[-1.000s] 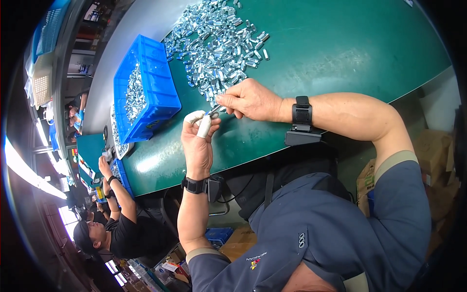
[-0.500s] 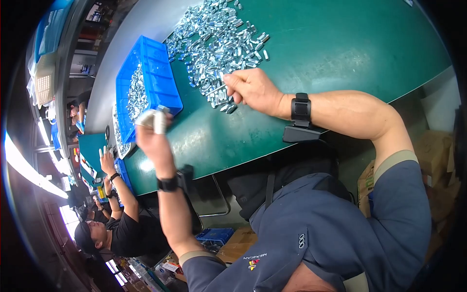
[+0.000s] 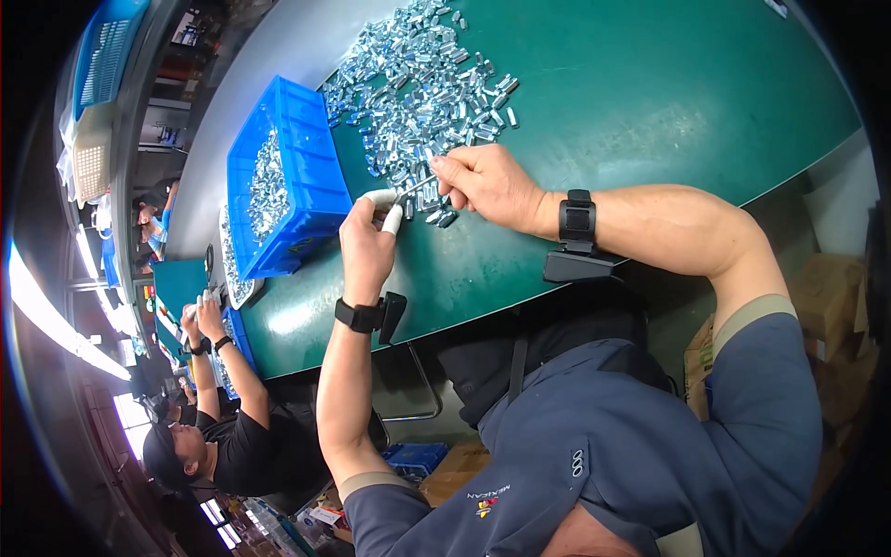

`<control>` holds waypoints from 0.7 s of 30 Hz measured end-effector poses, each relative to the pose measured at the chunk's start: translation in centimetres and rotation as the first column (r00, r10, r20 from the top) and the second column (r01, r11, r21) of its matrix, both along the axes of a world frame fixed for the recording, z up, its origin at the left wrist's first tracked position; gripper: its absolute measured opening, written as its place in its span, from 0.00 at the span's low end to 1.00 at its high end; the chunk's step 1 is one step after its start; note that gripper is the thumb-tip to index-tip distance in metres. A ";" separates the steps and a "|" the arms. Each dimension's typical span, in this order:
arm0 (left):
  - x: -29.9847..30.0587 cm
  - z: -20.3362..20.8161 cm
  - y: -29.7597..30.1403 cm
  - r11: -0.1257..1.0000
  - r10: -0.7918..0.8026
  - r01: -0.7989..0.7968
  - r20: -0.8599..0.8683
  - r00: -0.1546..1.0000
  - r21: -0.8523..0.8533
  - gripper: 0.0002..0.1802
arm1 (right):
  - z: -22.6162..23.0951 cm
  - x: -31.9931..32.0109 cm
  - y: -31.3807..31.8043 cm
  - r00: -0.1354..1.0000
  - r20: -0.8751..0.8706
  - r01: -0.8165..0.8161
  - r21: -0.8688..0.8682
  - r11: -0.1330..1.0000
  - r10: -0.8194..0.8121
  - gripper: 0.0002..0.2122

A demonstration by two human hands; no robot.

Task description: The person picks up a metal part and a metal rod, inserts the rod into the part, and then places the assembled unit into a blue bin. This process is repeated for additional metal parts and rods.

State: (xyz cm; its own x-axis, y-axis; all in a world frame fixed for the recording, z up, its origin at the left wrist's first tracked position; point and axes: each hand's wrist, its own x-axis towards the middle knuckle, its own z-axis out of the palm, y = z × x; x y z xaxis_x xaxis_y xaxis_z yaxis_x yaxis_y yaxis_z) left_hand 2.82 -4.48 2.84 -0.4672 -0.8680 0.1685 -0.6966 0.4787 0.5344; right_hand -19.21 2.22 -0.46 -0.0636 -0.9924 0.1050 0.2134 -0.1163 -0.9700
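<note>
My right hand [image 3: 494, 187] is closed around a thin metal rod [image 3: 419, 185], which points left from its fingertips. The rod's far end meets the fingertips of my left hand [image 3: 368, 252], which has white coverings on thumb and forefinger. Those two fingers pinch a small silvery metal piece [image 3: 400, 198] at the rod's tip; its shape is mostly hidden. Just beyond both hands, a spread pile of small shiny metal pieces [image 3: 422, 93] lies on the green tabletop [image 3: 603, 93].
Left of the pile stands a blue plastic bin [image 3: 314, 148] with many similar metal pieces inside. A white tray [image 3: 243, 295] of pieces sits behind it. At left, a co-worker in black [image 3: 269, 446] works with both hands raised. Cardboard boxes [image 3: 826, 297] stand at the right.
My left hand has moved right from beside the blue bin to the rod's tip, where it now pinches a small metal piece. My right hand has barely moved and keeps the rod.
</note>
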 end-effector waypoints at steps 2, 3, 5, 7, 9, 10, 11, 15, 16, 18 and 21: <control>0.8 0.0 0.4 1.000 0.014 -0.013 -0.042 0.999 0.023 0.15 | 0.0 0.0 0.0 0.999 -0.021 -0.025 0.002 1.000 0.025 0.20; 1.5 0.2 0.9 0.999 0.025 -0.023 0.058 0.998 -0.029 0.15 | 0.0 0.0 -0.1 0.999 -0.031 -0.039 0.004 0.999 0.039 0.20; 2.1 1.1 2.1 0.991 0.066 -0.034 0.250 0.966 -0.131 0.15 | 0.0 0.1 -0.1 0.998 -0.030 -0.052 -0.007 0.999 0.051 0.20; 2.2 1.3 2.7 0.987 0.051 -0.004 0.297 0.954 -0.159 0.15 | 0.1 0.2 0.0 0.997 -0.032 -0.072 -0.029 0.997 0.071 0.19; 2.3 1.4 3.2 0.975 0.023 0.066 0.387 0.922 -0.213 0.16 | 0.0 0.4 0.1 0.994 -0.061 -0.090 -0.024 0.996 0.088 0.19; 2.4 1.4 3.3 0.974 0.031 0.058 0.384 0.923 -0.217 0.16 | -0.1 0.5 0.1 0.991 -0.090 -0.102 -0.019 0.995 0.100 0.19; 2.3 1.3 3.3 0.972 0.022 0.074 0.401 0.916 -0.222 0.16 | -0.2 0.6 0.1 0.987 -0.120 -0.113 -0.014 0.994 0.110 0.18; 2.3 1.3 3.0 0.975 0.001 0.092 0.415 0.910 -0.204 0.17 | -0.3 0.8 0.1 0.965 -0.219 -0.161 -0.048 0.986 0.147 0.18; 2.4 1.2 2.9 0.981 -0.001 0.077 0.395 0.919 -0.176 0.16 | -0.3 0.8 0.2 0.965 -0.219 -0.160 -0.050 0.986 0.145 0.18; 2.8 0.9 2.6 0.987 -0.004 0.065 0.376 0.927 -0.149 0.16 | -0.3 0.9 0.2 0.954 -0.260 -0.177 -0.082 0.981 0.151 0.18; 3.1 0.6 2.4 0.911 0.219 -0.118 -0.222 0.950 0.396 0.10 | -0.2 0.8 0.5 0.949 -0.278 -0.184 -0.095 0.978 0.151 0.18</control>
